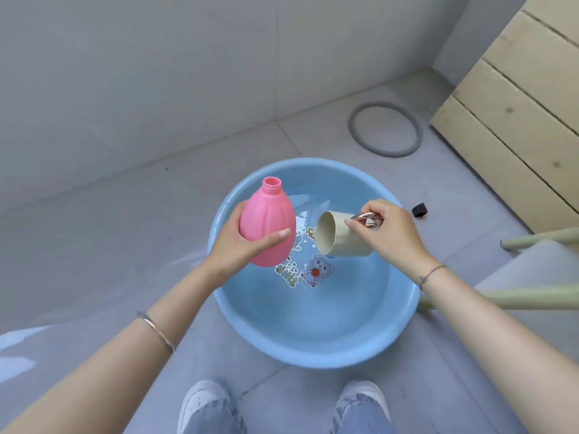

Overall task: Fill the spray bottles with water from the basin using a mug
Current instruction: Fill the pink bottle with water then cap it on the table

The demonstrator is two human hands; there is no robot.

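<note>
A blue basin (313, 349) holding clear water sits on the floor in front of me, with cartoon stickers on its bottom. My left hand (238, 245) grips a pink spray bottle (266, 223) round its belly, over the basin's left side; its open neck points up and away and has no cap. My right hand (391, 233) pinches the copper-coloured handle of a cream mug (338, 238). The mug lies tipped on its side above the water, its mouth facing left toward the bottle.
A grey ring (385, 128) lies on the tiled floor behind the basin. A small black object (419, 209) sits by the basin's right rim. Wooden slats (517, 98) stand at the right, and pale green legs (532, 300) reach in there. My shoes (203, 399) are below.
</note>
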